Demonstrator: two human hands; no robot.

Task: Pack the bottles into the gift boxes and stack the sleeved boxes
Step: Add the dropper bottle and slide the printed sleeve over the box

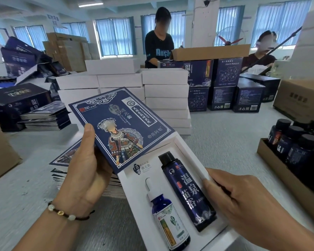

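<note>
A white gift box [187,151] lies open in front of me, held up over the table. In its insert lie a tall dark blue bottle [187,191] with a black cap and a small blue dropper bottle [168,218]. A blue printed sleeve [120,124] covers the box's far end, about halfway on. My left hand [83,167] grips the sleeve by its left edge, thumb on top. My right hand [243,201] holds the box's right wall, fingers curled along it.
A pile of flat blue sleeves [62,160] lies under my left hand. White boxes [163,95] are stacked behind. A cardboard tray of dark bottles [297,147] stands at right. Blue cartons [225,84] and two people stand beyond.
</note>
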